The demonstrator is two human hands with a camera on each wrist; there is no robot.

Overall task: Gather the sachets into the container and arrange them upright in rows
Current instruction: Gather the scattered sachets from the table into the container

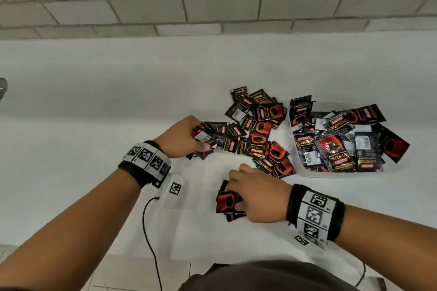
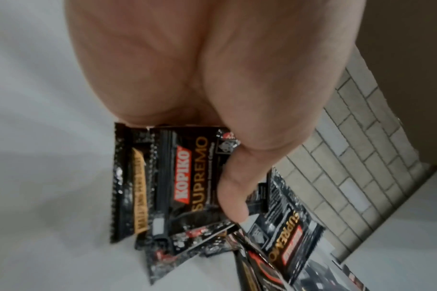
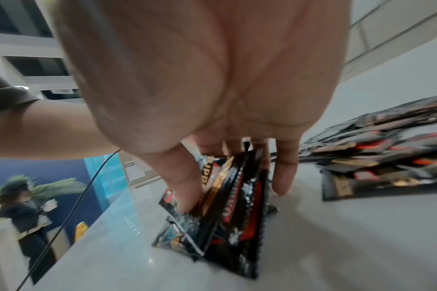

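- The clear plastic container (image 1: 298,165) sits at the right of the white surface (image 1: 94,101), heaped with Kopiko Supremo sachets (image 1: 335,146) lying flat and jumbled.
- Just left of it sprawls a loose pile of sachets (image 1: 257,130).
- The left hand (image 1: 182,138) fingers grip a few sachets at the pile's edge.
- The right hand (image 1: 256,196) fingers pinch a small stack (image 1: 227,201) near the front edge.

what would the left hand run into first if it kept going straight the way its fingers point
Most likely the loose pile of sachets on the white counter. The left hand, already gripping a few sachets, points right toward that pile, which starts right at its fingertips. The clear container lies further along; depth is hard to judge.
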